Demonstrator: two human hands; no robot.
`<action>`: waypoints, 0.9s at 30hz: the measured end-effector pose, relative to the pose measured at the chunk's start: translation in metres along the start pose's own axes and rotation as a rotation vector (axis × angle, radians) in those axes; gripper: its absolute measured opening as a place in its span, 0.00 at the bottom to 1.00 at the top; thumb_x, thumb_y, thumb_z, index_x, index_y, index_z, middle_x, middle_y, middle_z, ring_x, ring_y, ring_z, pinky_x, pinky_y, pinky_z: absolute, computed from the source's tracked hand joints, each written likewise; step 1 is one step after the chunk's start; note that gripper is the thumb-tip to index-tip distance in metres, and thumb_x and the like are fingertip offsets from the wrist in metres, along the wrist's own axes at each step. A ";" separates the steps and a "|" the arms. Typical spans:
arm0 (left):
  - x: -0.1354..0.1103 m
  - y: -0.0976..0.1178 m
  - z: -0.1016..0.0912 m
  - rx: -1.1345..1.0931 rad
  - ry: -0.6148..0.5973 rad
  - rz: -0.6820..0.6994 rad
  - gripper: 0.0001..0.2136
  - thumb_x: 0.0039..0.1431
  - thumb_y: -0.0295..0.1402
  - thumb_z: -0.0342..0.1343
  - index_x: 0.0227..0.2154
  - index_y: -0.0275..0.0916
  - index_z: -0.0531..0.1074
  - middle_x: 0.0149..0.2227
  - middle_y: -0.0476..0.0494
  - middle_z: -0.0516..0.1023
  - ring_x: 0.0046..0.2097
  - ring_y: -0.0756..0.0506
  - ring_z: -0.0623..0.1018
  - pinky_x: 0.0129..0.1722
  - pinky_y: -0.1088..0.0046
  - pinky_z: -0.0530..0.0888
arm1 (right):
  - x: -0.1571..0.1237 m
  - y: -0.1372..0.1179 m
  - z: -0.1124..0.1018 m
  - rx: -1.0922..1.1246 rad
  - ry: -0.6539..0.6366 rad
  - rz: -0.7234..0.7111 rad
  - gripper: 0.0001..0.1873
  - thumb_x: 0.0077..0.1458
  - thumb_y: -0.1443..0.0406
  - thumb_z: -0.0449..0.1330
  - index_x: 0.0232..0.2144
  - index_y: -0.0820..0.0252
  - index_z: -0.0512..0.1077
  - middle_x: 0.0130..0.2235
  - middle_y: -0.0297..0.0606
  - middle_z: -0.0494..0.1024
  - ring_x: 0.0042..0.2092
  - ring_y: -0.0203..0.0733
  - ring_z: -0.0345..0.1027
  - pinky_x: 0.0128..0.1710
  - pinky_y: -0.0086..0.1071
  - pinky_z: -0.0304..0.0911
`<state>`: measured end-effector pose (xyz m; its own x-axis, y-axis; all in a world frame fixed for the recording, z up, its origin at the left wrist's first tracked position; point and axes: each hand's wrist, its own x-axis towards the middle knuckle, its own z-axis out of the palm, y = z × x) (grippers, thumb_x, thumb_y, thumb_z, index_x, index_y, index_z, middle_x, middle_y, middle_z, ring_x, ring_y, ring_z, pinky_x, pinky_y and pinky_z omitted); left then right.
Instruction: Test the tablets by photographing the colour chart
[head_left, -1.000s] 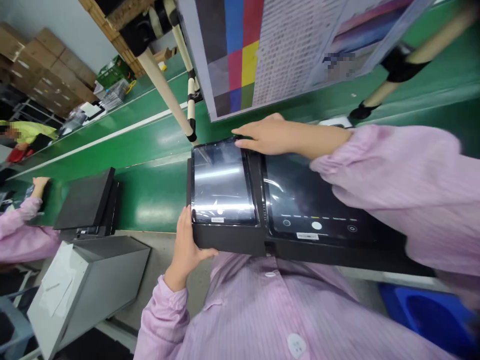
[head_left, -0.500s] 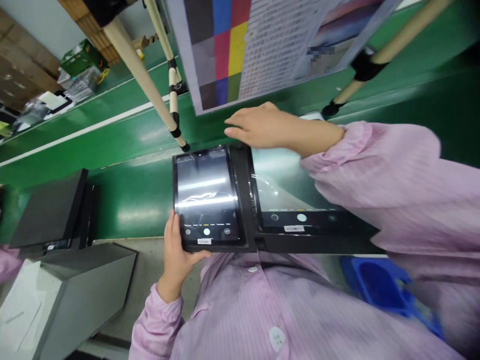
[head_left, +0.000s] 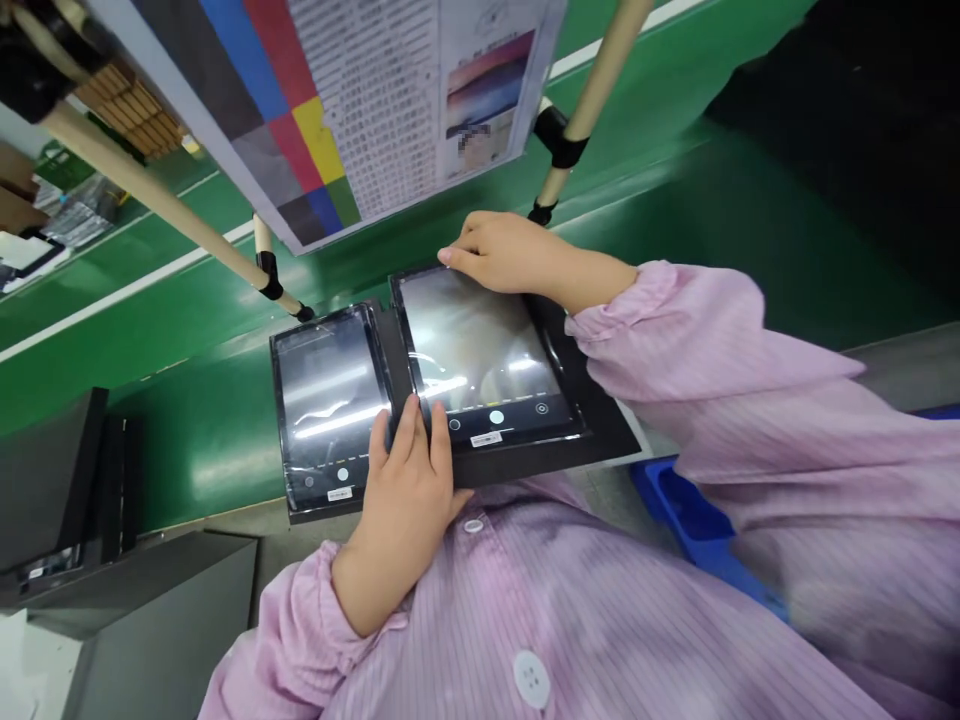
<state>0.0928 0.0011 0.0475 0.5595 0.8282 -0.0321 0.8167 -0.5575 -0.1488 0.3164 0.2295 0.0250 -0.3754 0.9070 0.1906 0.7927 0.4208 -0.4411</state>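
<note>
A black two-screen device lies at the near edge of the green belt. Its smaller left screen and larger right screen both show a camera display with round buttons along the bottom. My left hand rests on the near edge between the two screens, fingers flat on the frame. My right hand grips the far top edge of the right screen, fingers curled over it.
A colour test chart hangs above the belt on cream poles. Another black device stands at the left, a grey box below it. A blue bin sits under the table edge at right.
The view swung right. My left hand moved from the device's left corner to the middle between the screens. My right hand came down onto the far edge of the right screen.
</note>
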 end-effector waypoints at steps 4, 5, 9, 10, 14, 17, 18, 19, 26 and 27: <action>-0.003 0.005 0.003 -0.008 0.023 0.028 0.32 0.67 0.39 0.56 0.66 0.24 0.57 0.61 0.25 0.73 0.69 0.36 0.65 0.66 0.47 0.61 | -0.004 -0.009 -0.012 0.043 -0.104 0.020 0.32 0.70 0.51 0.43 0.33 0.66 0.79 0.43 0.48 0.74 0.40 0.46 0.69 0.47 0.42 0.63; -0.005 0.006 0.003 -0.014 0.040 0.042 0.29 0.68 0.36 0.54 0.66 0.25 0.58 0.61 0.26 0.73 0.69 0.36 0.65 0.66 0.47 0.60 | -0.006 -0.012 -0.015 0.048 -0.114 0.021 0.32 0.70 0.51 0.44 0.33 0.66 0.79 0.44 0.48 0.74 0.41 0.46 0.69 0.48 0.43 0.62; -0.010 0.006 0.008 -0.027 0.095 0.076 0.25 0.69 0.32 0.51 0.65 0.27 0.59 0.61 0.27 0.73 0.67 0.36 0.67 0.65 0.48 0.59 | -0.028 -0.012 -0.027 0.039 0.006 0.021 0.28 0.70 0.52 0.44 0.53 0.61 0.77 0.52 0.48 0.74 0.53 0.53 0.68 0.57 0.48 0.57; -0.011 0.005 0.011 -0.026 0.112 0.075 0.25 0.69 0.32 0.50 0.66 0.27 0.59 0.61 0.27 0.73 0.67 0.35 0.67 0.65 0.47 0.58 | -0.040 -0.008 -0.029 0.051 0.102 0.044 0.28 0.71 0.52 0.44 0.58 0.60 0.73 0.54 0.48 0.73 0.56 0.53 0.66 0.59 0.48 0.56; -0.013 -0.007 0.029 -0.024 0.219 0.135 0.29 0.69 0.33 0.50 0.69 0.28 0.54 0.62 0.26 0.72 0.64 0.34 0.71 0.66 0.47 0.55 | -0.107 0.021 -0.016 0.090 0.336 0.411 0.30 0.70 0.54 0.43 0.66 0.63 0.63 0.60 0.52 0.66 0.62 0.50 0.60 0.64 0.45 0.54; -0.011 -0.014 0.041 -0.014 0.303 0.207 0.33 0.68 0.33 0.51 0.71 0.30 0.48 0.59 0.26 0.74 0.62 0.33 0.73 0.65 0.46 0.55 | -0.164 0.032 0.014 0.070 0.102 0.593 0.31 0.64 0.58 0.55 0.66 0.63 0.63 0.61 0.56 0.65 0.61 0.54 0.62 0.62 0.48 0.57; -0.010 -0.015 0.044 -0.006 0.319 0.221 0.34 0.68 0.32 0.52 0.72 0.31 0.45 0.59 0.25 0.75 0.61 0.33 0.74 0.65 0.45 0.56 | -0.180 0.031 0.024 0.066 0.057 0.600 0.31 0.60 0.60 0.60 0.64 0.61 0.67 0.61 0.56 0.65 0.61 0.56 0.62 0.61 0.49 0.58; -0.009 -0.015 0.046 0.003 0.330 0.227 0.35 0.67 0.30 0.52 0.73 0.32 0.43 0.58 0.24 0.75 0.60 0.33 0.75 0.64 0.44 0.57 | -0.192 0.029 0.033 0.057 0.024 0.600 0.31 0.59 0.62 0.62 0.64 0.57 0.67 0.63 0.54 0.64 0.63 0.57 0.60 0.62 0.50 0.57; -0.003 -0.007 0.060 0.019 0.408 0.205 0.39 0.66 0.25 0.51 0.73 0.35 0.35 0.57 0.20 0.75 0.60 0.30 0.75 0.59 0.40 0.63 | -0.217 0.012 0.034 -0.068 -0.042 0.635 0.29 0.62 0.60 0.60 0.65 0.46 0.66 0.66 0.49 0.62 0.63 0.58 0.59 0.61 0.48 0.58; -0.002 -0.006 0.061 0.014 0.418 0.202 0.38 0.66 0.25 0.51 0.73 0.35 0.37 0.57 0.20 0.75 0.60 0.30 0.75 0.59 0.40 0.64 | -0.216 0.013 0.029 -0.088 -0.053 0.642 0.29 0.62 0.60 0.61 0.64 0.45 0.67 0.64 0.49 0.64 0.61 0.57 0.62 0.59 0.47 0.60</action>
<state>0.0784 0.0063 -0.0123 0.7187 0.6074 0.3385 0.6849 -0.7023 -0.1942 0.3936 0.0383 -0.0476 0.1649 0.9775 -0.1315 0.9026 -0.2033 -0.3794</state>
